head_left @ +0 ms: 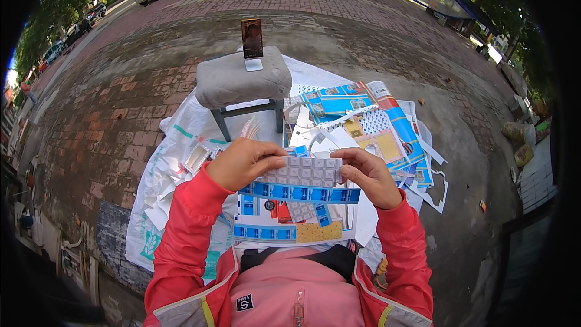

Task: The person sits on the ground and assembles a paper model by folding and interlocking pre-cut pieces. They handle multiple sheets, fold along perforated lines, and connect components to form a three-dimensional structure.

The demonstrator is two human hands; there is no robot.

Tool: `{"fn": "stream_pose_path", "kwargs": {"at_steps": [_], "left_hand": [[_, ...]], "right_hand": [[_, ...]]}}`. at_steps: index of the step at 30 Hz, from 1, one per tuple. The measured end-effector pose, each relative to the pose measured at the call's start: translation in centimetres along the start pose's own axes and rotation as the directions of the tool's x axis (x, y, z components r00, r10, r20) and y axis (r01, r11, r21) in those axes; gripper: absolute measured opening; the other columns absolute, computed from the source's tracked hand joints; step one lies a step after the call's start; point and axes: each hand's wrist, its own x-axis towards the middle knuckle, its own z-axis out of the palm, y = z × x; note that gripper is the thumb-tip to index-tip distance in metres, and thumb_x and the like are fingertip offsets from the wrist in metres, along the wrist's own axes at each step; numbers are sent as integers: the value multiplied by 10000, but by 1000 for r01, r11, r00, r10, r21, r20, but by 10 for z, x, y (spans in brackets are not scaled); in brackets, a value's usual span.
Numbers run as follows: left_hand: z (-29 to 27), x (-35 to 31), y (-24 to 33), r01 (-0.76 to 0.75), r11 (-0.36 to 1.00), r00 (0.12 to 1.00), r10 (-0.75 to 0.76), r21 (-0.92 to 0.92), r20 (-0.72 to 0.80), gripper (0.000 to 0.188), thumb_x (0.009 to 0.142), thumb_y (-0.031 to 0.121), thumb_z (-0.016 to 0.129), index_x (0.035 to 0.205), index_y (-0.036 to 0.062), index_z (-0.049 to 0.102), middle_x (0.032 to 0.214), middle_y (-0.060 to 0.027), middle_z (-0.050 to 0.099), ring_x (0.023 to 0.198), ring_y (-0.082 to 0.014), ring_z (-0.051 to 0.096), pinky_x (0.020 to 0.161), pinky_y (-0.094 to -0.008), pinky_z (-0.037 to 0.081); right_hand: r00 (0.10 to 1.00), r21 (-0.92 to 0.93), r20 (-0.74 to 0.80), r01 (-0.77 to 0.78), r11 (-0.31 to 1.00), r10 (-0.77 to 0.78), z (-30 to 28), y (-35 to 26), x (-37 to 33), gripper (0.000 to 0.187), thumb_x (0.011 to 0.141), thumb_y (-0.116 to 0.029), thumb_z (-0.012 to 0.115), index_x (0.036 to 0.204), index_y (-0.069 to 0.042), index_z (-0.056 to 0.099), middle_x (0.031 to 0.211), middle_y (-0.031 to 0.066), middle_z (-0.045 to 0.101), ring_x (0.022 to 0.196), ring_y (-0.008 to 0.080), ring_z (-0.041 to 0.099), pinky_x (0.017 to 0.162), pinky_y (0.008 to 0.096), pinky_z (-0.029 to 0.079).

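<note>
My left hand (pixel 247 162) pinches the left end of a grey paper piece printed with rows of raised-looking squares (pixel 305 171). At its other end my right hand (pixel 369 175) grips the same piece between thumb and fingers. Just below it runs a long blue printed strip (pixel 298 193); I cannot tell whether the two are joined. Beneath my hands, in front of my body, lies a printed sheet with a blue band (pixel 265 233) and a speckled yellow patch (pixel 319 233). A smaller grey squared piece (pixel 301 211) and a short blue piece (pixel 322 215) rest on it.
Ahead stands a stool with a grey cushion (pixel 239 82), bearing a phone (pixel 252 37) on a white stand. To the right lies a heap of blue printed sheets (pixel 339 100) and white offcuts. A white woven sack (pixel 158 206) covers the ground, with paper scraps on its left.
</note>
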Motion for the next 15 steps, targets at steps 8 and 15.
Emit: {"fn": "stream_pose_path", "kwargs": {"at_steps": [8,15], "left_hand": [[5,6,2,33,999,998,-31,-39,58,221,919,169,654,1054,-1,688,823,-128,693,692,-150,634,639,-270,495],[27,22,13,-166,986,979,164,-8,-125,411,860,193,713,1181,35,512,945,-175,665,872,-331,664,758,-367,509]], "right_hand": [[971,-380,38,233,895,-237,8,0,8,336,892,-170,694,1172,-9,601,957,76,660,840,164,628,757,273,502],[996,-441,19,89,893,-90,22,-2,22,239,914,-164,669,1077,2,616,918,64,672,797,124,631,681,239,494]]}}
